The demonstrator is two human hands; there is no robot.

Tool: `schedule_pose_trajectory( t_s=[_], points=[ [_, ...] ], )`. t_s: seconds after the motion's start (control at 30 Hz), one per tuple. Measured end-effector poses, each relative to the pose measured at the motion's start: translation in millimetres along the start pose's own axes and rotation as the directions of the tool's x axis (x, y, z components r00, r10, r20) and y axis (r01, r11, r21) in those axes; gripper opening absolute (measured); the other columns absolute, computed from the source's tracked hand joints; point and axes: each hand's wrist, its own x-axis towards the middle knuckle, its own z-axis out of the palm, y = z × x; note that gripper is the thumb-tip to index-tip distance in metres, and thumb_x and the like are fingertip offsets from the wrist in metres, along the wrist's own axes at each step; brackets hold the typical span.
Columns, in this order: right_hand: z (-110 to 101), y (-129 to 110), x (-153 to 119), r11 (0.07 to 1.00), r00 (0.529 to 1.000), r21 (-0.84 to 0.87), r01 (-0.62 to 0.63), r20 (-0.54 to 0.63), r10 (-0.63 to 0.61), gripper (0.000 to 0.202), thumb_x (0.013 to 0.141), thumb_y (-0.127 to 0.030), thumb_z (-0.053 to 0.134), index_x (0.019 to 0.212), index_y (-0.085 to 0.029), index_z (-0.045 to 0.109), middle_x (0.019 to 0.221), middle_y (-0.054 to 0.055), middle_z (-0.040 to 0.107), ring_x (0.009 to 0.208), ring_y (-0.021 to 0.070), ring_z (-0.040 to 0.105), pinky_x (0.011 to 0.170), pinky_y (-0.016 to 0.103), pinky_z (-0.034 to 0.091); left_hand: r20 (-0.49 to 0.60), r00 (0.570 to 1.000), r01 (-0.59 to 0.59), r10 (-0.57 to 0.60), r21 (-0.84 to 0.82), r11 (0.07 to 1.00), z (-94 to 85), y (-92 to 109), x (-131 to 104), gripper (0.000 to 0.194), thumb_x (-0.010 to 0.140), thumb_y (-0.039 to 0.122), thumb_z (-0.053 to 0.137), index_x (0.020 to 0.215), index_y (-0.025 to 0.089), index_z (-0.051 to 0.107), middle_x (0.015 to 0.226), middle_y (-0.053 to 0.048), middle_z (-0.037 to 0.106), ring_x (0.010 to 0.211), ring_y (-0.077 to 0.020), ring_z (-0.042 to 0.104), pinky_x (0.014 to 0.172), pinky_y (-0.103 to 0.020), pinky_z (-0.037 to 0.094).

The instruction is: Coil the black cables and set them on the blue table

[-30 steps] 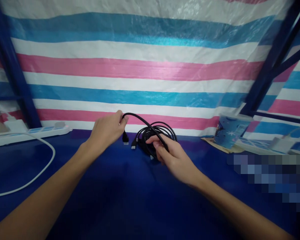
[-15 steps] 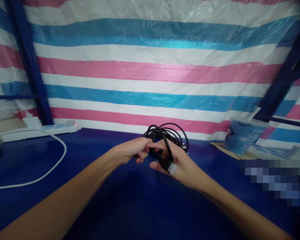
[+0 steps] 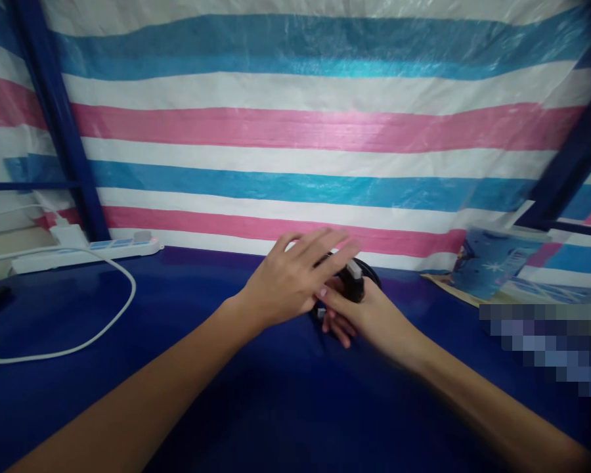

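Since the frame half a second ago, the left hand has uncurled and come up over the coil, while the plug at the right hand now tips away from the person instead of back toward the wrist. Taking the blue cup as landmark, the black cable sits to its left, well apart from it, bunched behind and between the two hands above the blue desk. Left fingers are stretched out and loosely spread across the front of the bundle; whether they pinch any strand cannot be told. Right fingers are bent around the cable's near side, with the thumb lying across and the plug standing by the thumb's base. A second pale plug end shows below the left palm, farther from the cup.

As a judgement, the cable should feel light and bendy yet springy, its loops wanting to fan open if the grip slackens. The jacket looks smooth enough to slide a little. The plug housing is probably stiff, so the best hold is around several strands together, off the metal tips, which could bend or scratch.
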Motion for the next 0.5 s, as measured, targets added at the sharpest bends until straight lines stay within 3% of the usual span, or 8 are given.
schedule_pose_trajectory(
  t_s=[0.07, 0.13, 0.3, 0.4, 0.5],
  points=[
    [5.5, -3.6, -2.0, 0.989, 0.999, 0.144, -0.029, -0.038, 0.034, 0.039, 0.078, -0.048, 0.065, 0.058, -0.018, 0.049, 0.031, -0.009, 0.037, 0.026, 0.0076, 0.036, 0.043, 0.026, 0.045, -0.155, 0.985, -0.062, 0.075, 0.087, 0.994, -3.1, 1.4, 2.4, 0.053, 0.085, 0.011, 0.045, 0.136, 0.021, 0.037, 0.137, -0.009, 0.050, 0.130, -0.0187, 0.041, 0.103, -0.036, 0.030],
    [10.1, -8.9, -4.5, 0.961, 0.994, 0.270, -0.058, -0.079, 0.082, 0.036, 0.075, -0.045, 0.068, 0.058, -0.018, 0.051, 0.030, -0.011, 0.034, 0.024, 0.0052, 0.030, 0.037, 0.023, 0.041, -0.224, 0.969, -0.070, 0.102, 0.145, 0.987, -5.5, 2.2, 4.6, 0.051, 0.088, 0.012, 0.044, 0.137, 0.024, 0.037, 0.138, -0.006, 0.050, 0.132, -0.0178, 0.040, 0.106, -0.037, 0.025],
    [14.7, -19.8, -10.1, 0.875, 0.969, 0.458, -0.158, -0.098, 0.227, 0.027, 0.075, -0.031, 0.067, 0.057, -0.016, 0.052, 0.032, -0.011, 0.031, 0.025, 0.0028, 0.025, 0.034, 0.019, 0.037, -0.083, 0.972, -0.205, 0.221, 0.165, 0.965, -5.0, 3.6, 6.1, 0.039, 0.093, 0.017, 0.039, 0.132, 0.019, 0.045, 0.139, -0.003, 0.049, 0.133, -0.0181, 0.038, 0.110, -0.041, 0.018],
    [15.2, -22.2, -11.5, 0.842, 0.969, 0.507, -0.182, -0.051, 0.240, 0.028, 0.077, -0.030, 0.066, 0.057, -0.016, 0.052, 0.036, -0.009, 0.035, 0.028, 0.0042, 0.031, 0.040, 0.021, 0.043, -0.090, 0.980, -0.155, 0.175, 0.199, 0.968, -2.5, 1.3, 5.5, 0.032, 0.093, 0.014, 0.039, 0.121, 0.016, 0.054, 0.129, -0.003, 0.059, 0.126, -0.0193, 0.047, 0.104, -0.038, 0.025],
    [16.8, -23.5, -12.9, 0.862, 0.989, 0.496, -0.108, -0.034, 0.144, 0.029, 0.082, -0.028, 0.060, 0.057, -0.015, 0.053, 0.048, -0.003, 0.051, 0.045, 0.0089, 0.051, 0.056, 0.024, 0.049, -0.051, 0.998, -0.035, 0.045, 0.186, 0.982, -1.6, -4.7, 4.8, 0.025, 0.093, 0.021, 0.041, 0.106, 0.014, 0.061, 0.109, -0.005, 0.070, 0.109, -0.0207, 0.059, 0.093, -0.036, 0.032]
  ],
)
